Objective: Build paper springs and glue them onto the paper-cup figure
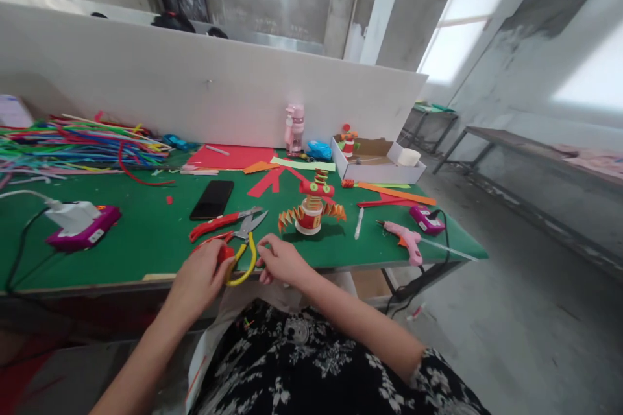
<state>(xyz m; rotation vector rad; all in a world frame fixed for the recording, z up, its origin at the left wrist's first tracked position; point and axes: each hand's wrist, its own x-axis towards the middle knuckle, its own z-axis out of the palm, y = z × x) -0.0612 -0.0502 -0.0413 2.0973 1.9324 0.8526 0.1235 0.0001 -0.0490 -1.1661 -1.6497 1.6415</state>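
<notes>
My left hand (200, 273) is at the table's front edge, its fingers closed on a small red piece (226, 253) whose kind I cannot make out. Just right of it, my right hand (282, 260) has its fingers curled together; whatever they hold, if anything, is hidden. Between the hands lie scissors with yellow handles (252, 259), blades pointing away from me. Another cutting tool with red handles (214, 227) rests beyond my left hand. A paper-cup figure (309, 219) with folded orange arms and a red rolled head stands upright beyond my right hand.
A black phone (212, 200), pink glue gun (406, 238) and white stick (359, 223) lie about. Purple power sockets (84, 228) sit at both ends. Pipe cleaners (87, 142), red paper (228, 158), a pink bottle (294, 130) and an open box (382, 172) line the back.
</notes>
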